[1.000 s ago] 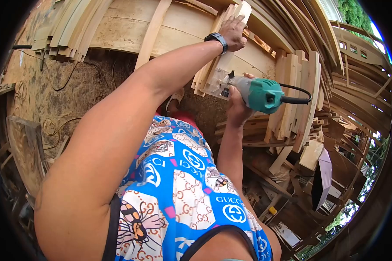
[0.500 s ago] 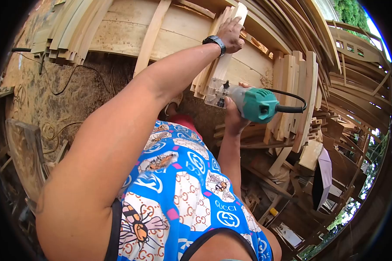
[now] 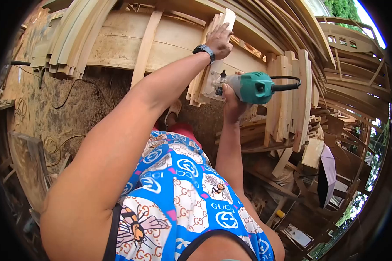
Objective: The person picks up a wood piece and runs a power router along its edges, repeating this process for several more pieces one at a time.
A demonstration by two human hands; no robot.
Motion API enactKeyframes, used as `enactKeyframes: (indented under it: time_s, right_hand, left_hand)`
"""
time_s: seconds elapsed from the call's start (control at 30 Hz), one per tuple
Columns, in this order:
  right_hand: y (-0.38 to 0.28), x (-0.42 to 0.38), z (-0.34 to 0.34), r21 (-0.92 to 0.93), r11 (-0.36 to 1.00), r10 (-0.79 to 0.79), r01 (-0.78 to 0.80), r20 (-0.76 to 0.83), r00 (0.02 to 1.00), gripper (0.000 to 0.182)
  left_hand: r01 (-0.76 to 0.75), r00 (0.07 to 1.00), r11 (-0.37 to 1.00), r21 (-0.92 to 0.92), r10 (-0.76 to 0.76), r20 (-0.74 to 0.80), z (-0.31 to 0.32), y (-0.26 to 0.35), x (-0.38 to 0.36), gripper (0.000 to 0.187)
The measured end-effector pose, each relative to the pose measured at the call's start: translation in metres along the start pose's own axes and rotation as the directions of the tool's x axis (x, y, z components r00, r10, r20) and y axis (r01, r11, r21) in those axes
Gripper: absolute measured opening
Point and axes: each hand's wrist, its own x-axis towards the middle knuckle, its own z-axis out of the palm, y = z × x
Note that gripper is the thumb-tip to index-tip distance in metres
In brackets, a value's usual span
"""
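My left hand (image 3: 219, 42), with a dark watch on its wrist, grips the far part of a pale wooden strip (image 3: 228, 18), fingers curled over it. That strip lies on a small stack of similar strips (image 3: 197, 93). In my right hand (image 3: 234, 102) is a teal and grey trim router (image 3: 255, 88), held round its body. The router's clear base (image 3: 214, 83) rests at the strip's near part, and a black cord leaves its back end. Where the bit meets the wood is hidden.
Curved wooden pieces (image 3: 76, 39) are stacked at the left. More upright lengths (image 3: 287, 95) stand right of the router, with long boards (image 3: 287, 26) behind. Dusty ground (image 3: 87, 104) carries loose cables. Frames and offcuts crowd the right side.
The router and my right hand have shifted a little away from me along the strip. My left hand keeps its hold on the strip. The whole view has tilted slightly.
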Motion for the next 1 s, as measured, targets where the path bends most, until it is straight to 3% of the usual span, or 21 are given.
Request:
enactKeyframes:
  time_s: [0.07,0.13,0.17,0.23,0.27,0.33,0.37,0.47,0.53,0.57,0.63,0.67,0.73,0.87,1.0]
  right_hand:
    - [0.009,0.013,0.003,-0.023,0.997,-0.07,0.07,-0.011,0.997,0.056]
    - [0.009,0.021,0.007,-0.133,0.98,-0.149,0.145,-0.021,0.989,0.052]
    - [0.009,0.025,0.007,-0.121,0.985,-0.126,0.122,-0.028,0.992,0.049]
    - [0.01,0.033,0.01,-0.132,0.982,-0.138,0.131,-0.041,0.99,0.046]
    - [0.011,0.036,0.011,-0.144,0.979,-0.152,0.143,-0.05,0.987,0.044]
    - [0.006,0.042,0.014,-0.154,0.98,-0.134,0.123,-0.061,0.989,0.04]
    - [0.007,0.047,0.015,-0.145,0.98,-0.147,0.138,-0.053,0.988,0.039]
    - [0.001,0.054,0.019,-0.054,0.992,-0.119,0.116,-0.063,0.991,0.039]
    - [0.003,0.062,0.019,-0.039,0.994,-0.105,0.104,-0.024,0.994,0.042]
    - [0.007,0.065,0.02,-0.037,0.993,-0.112,0.111,-0.031,0.993,0.042]
    - [0.016,0.073,0.021,-0.014,0.992,-0.126,0.125,-0.073,0.989,0.04]
    - [0.019,0.077,0.022,-0.008,0.99,-0.144,0.144,-0.077,0.987,0.04]
    - [0.016,0.081,0.025,0.004,0.993,-0.118,0.119,-0.071,0.99,0.04]
    - [0.016,0.097,0.03,0.01,0.986,-0.163,0.164,-0.085,0.983,0.04]
    - [0.029,0.121,0.034,0.046,0.992,-0.116,0.118,-0.036,0.993,0.042]
  left_hand:
    - [0.017,0.999,0.995,-0.095,-0.02,-0.037,0.005,-0.007,-0.002,0.06]
    - [0.045,0.998,0.991,-0.122,-0.04,0.037,-0.005,-0.003,-0.01,0.065]
    - [0.094,0.995,0.954,-0.286,-0.079,0.066,-0.008,-0.001,-0.017,0.067]
    - [0.163,0.986,0.794,-0.586,-0.108,0.128,-0.014,0.001,-0.032,0.072]
    - [0.168,0.985,0.794,-0.584,-0.108,0.137,-0.017,0.003,-0.045,0.072]
    - [0.269,0.96,0.466,-0.843,-0.204,0.194,-0.038,0.023,-0.078,0.073]
    - [0.271,0.96,0.468,-0.841,-0.199,0.198,-0.039,0.019,-0.095,0.073]
    - [0.312,0.949,0.467,-0.827,-0.109,0.296,-0.041,0.011,-0.144,0.069]
    - [0.228,0.971,0.671,-0.705,-0.099,0.219,-0.053,0.031,-0.167,0.088]
    - [0.221,0.972,0.674,-0.705,-0.09,0.219,-0.055,0.039,-0.175,0.088]
    - [0.086,0.991,0.972,-0.22,-0.06,0.122,-0.057,0.052,-0.183,0.11]
    - [0.067,0.993,0.974,-0.218,-0.044,0.112,-0.055,0.058,-0.184,0.11]
    - [0.102,0.995,0.994,0.029,-0.102,0.006,-0.046,0.07,-0.186,0.114]
    - [0.12,0.993,0.981,0.152,-0.119,-0.011,-0.034,0.067,-0.187,0.11]
    - [0.078,0.996,0.988,0.133,-0.07,-0.057,-0.038,0.073,-0.185,0.105]
